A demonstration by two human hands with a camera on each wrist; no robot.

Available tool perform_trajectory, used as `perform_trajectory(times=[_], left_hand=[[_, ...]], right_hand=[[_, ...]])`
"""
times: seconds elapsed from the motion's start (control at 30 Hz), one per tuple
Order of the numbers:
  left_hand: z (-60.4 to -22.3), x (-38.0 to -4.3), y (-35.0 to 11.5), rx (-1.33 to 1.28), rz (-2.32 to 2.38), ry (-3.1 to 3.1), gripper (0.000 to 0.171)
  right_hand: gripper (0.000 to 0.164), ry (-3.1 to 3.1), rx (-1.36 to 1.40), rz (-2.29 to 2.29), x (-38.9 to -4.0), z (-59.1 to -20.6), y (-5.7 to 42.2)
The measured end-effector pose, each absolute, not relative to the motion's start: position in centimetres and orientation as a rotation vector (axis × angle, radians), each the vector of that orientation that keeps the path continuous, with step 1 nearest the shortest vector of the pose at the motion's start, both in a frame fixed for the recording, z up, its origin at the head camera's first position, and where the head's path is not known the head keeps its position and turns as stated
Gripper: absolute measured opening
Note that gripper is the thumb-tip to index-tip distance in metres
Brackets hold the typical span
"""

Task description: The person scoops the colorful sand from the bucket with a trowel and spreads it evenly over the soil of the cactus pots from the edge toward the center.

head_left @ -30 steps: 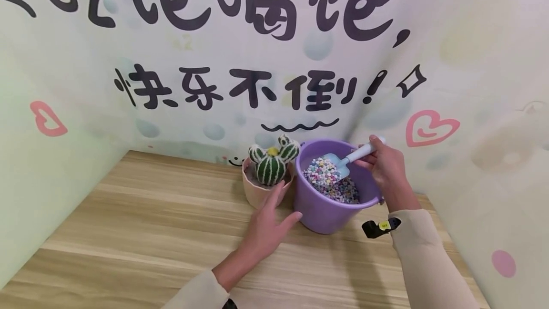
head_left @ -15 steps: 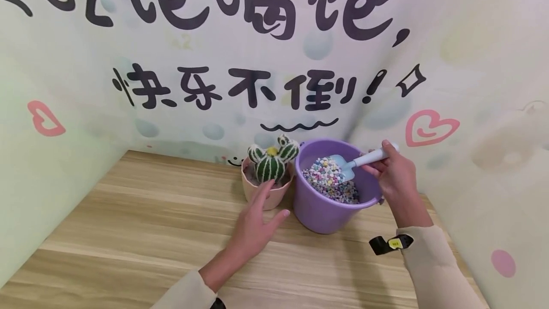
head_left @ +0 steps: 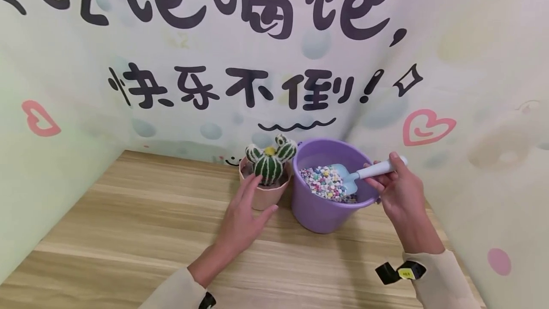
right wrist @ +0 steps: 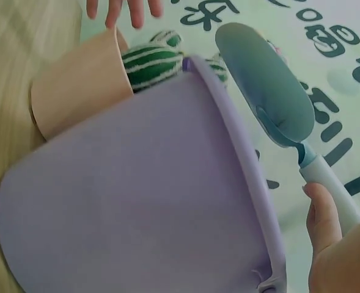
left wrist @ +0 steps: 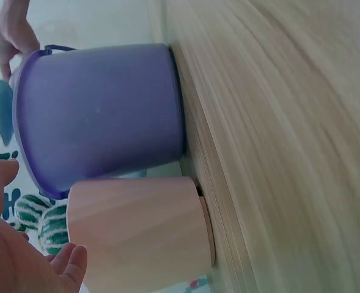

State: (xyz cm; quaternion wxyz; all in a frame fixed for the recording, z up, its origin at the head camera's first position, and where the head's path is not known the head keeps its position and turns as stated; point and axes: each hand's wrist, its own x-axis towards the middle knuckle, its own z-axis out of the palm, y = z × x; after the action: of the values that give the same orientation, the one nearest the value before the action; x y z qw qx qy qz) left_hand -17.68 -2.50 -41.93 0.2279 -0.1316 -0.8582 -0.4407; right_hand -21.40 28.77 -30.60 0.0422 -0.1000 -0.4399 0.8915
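My right hand (head_left: 405,197) grips the pale handle of a light blue toy shovel (head_left: 349,182), its thumb laid along the top. A heap of small multicoloured pebbles (head_left: 322,181) lies on the blade, held over the purple bucket (head_left: 319,218), where more pebbles show. From the right wrist view, the underside of the shovel (right wrist: 268,91) appears above the bucket's rim. To the left, a green and white knitted cactus (head_left: 269,169) sits in a pale pink pot (head_left: 267,199). My left hand (head_left: 240,223) is beside this pot, fingers spread and extended, the fingertips overlapping its rim in the head view.
Both the bucket and the pot stand on a wood-grain table (head_left: 141,223), close to the back wall. A printed cloth (head_left: 206,51) with large black characters hangs behind them. The side wall (head_left: 493,180) rises close by my right arm.
My right hand has moved right and toward me, drawing the loaded shovel with it. My left hand has shifted left along the front of the pot. The bucket and pot have stayed in place.
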Motion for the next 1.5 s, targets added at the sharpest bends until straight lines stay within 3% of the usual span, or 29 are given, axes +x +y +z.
perform_trajectory(times=[0.43,0.97,1.5], left_hand=[[-42.8,-19.7,-3.6,-0.293,-1.077,-2.349,0.085],[-42.5,-22.4,-3.1,-0.078,-1.336,-2.523,0.126],[-43.3,-24.1,-1.7,-0.017,-1.333,-2.408,0.133]], right_hand=[[0.036,-1.198,-0.299,2.834,-19.2,-31.5,28.3],[0.023,-1.034,-0.344,2.911,-17.6,-32.2,27.6],[0.020,-0.899,-0.463,2.985,-16.6,-32.8,26.2]])
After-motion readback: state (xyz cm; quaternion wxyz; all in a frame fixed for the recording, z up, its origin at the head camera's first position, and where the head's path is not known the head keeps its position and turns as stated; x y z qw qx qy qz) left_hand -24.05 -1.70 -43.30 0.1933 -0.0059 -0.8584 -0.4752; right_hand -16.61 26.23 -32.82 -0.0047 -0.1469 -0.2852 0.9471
